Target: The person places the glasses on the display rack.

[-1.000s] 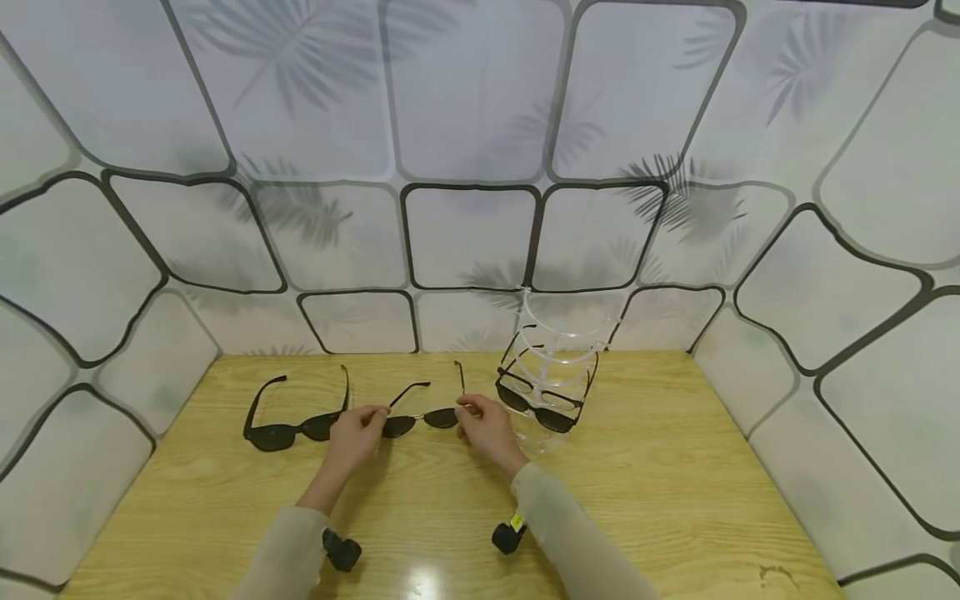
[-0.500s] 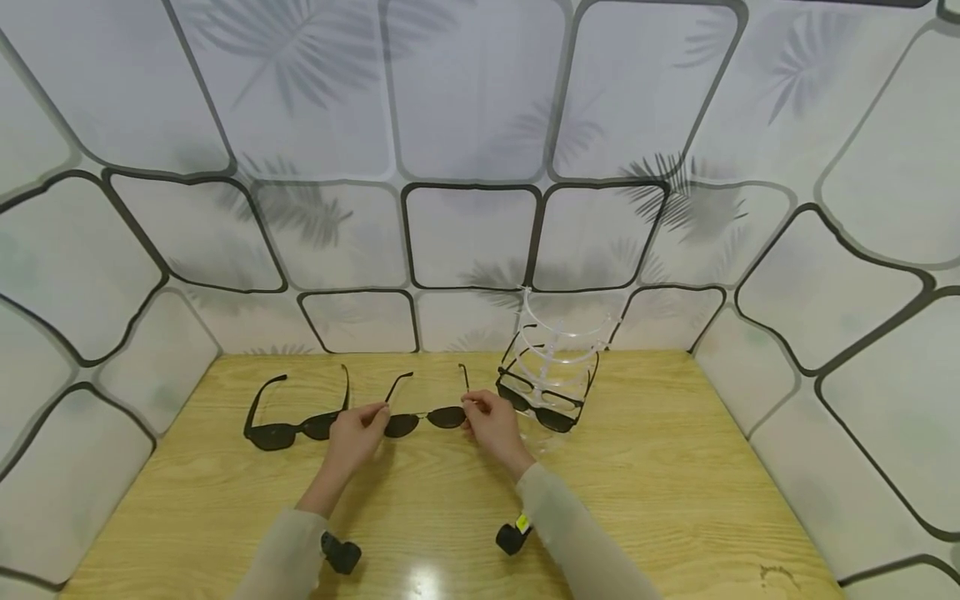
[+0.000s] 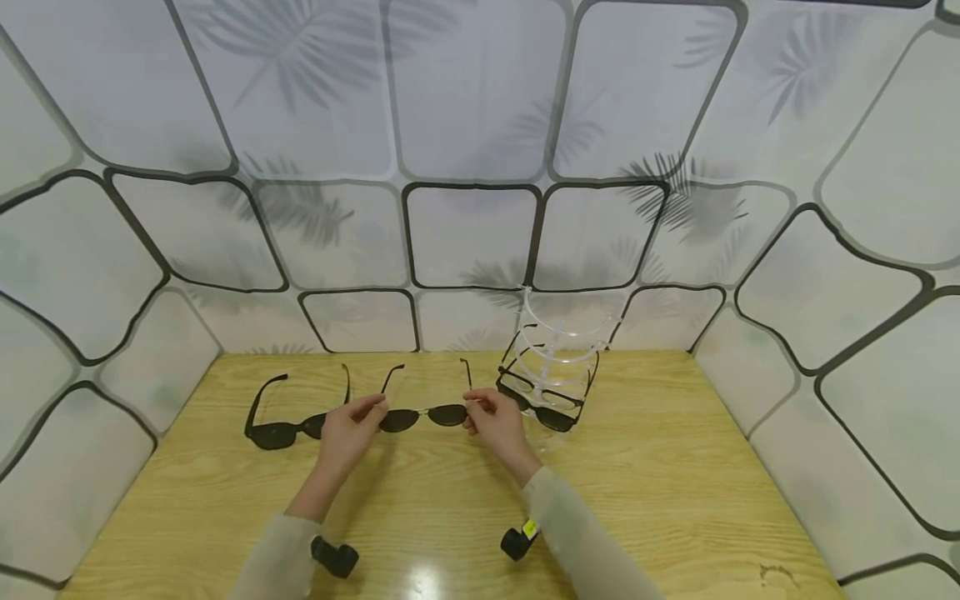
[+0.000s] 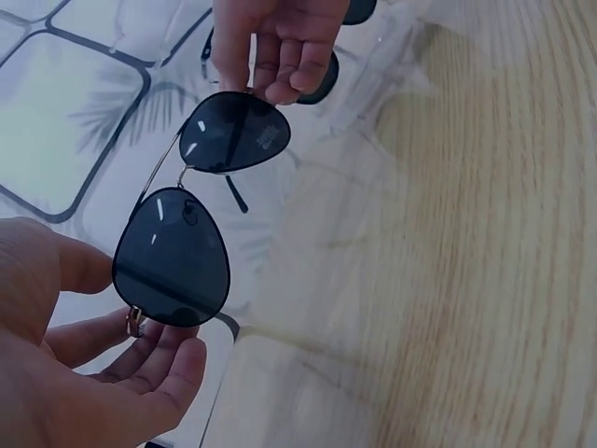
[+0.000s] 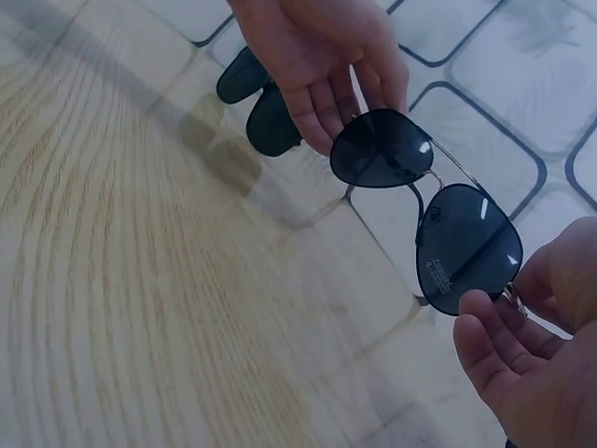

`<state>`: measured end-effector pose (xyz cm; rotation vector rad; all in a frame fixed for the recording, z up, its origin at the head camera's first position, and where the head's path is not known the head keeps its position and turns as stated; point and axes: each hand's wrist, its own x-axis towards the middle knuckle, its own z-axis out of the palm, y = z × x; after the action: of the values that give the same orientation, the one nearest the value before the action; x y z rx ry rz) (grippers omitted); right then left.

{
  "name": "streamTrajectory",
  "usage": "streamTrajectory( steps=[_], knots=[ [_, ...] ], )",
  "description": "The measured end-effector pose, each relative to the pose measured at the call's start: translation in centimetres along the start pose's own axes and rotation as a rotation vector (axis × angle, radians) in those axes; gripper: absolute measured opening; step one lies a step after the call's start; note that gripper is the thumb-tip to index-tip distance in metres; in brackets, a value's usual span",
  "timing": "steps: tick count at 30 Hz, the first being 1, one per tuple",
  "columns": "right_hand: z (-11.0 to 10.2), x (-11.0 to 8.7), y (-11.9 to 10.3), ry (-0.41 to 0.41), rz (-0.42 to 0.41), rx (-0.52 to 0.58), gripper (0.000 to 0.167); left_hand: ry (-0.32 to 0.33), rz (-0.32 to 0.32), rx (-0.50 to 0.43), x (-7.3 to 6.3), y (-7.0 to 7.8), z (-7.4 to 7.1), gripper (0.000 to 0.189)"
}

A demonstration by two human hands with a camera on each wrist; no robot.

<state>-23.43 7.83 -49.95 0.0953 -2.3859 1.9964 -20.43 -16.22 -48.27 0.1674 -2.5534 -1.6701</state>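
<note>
Dark aviator sunglasses [image 3: 399, 420] with a thin gold bridge are held between the two hands, lenses toward the person and both arms unfolded away. My left hand [image 3: 348, 435] pinches them at the left hinge. At the opposite hinge, my right hand [image 3: 497, 425] grips the frame with thumb and fingers. The left wrist view shows the gold hinge of the aviator sunglasses [image 4: 171, 257] between thumb and fingers. Small pale print marks one lens of the aviator sunglasses [image 5: 469, 247] in the right wrist view.
Black thick-framed sunglasses [image 3: 273, 435] lie unfolded at the left, partly behind the left hand. A clear tiered glasses stand [image 3: 551, 354] rises at the back right, bearing black sunglasses [image 3: 553, 418] and a pair of thin-rimmed glasses. Patterned walls enclose the wooden table [image 3: 645, 500].
The aviator sunglasses' left arm has swung outward to the left, and the frame has become more level. The right hand has shifted slightly right, the left hand slightly left and up.
</note>
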Motion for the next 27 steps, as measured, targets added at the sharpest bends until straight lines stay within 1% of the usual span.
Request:
streamTrajectory(
  steps=[4,7,12,21,27],
  knots=[
    [-0.3,-0.3,-0.6,0.012,-0.005,0.027,0.02,0.017,-0.003,-0.072,-0.1,0.4,-0.2,0.034],
    [-0.6,-0.5,-1.3,0.018,-0.022,0.058,0.02,0.039,0.016,-0.113,-0.2,0.9,-0.5,0.032],
    [-0.9,-0.7,-2.0,0.013,-0.046,0.093,0.019,0.06,0.035,-0.152,-0.5,1.6,-0.8,0.032],
    [-1.6,-1.2,-3.3,0.015,-0.057,0.09,0.018,0.079,0.059,-0.175,-0.6,2.1,-1.0,0.03],
    [-1.9,-1.6,-4.1,0.027,-0.058,0.09,0.017,0.069,0.068,-0.177,-0.5,2.3,-1.0,0.031]
  ],
)
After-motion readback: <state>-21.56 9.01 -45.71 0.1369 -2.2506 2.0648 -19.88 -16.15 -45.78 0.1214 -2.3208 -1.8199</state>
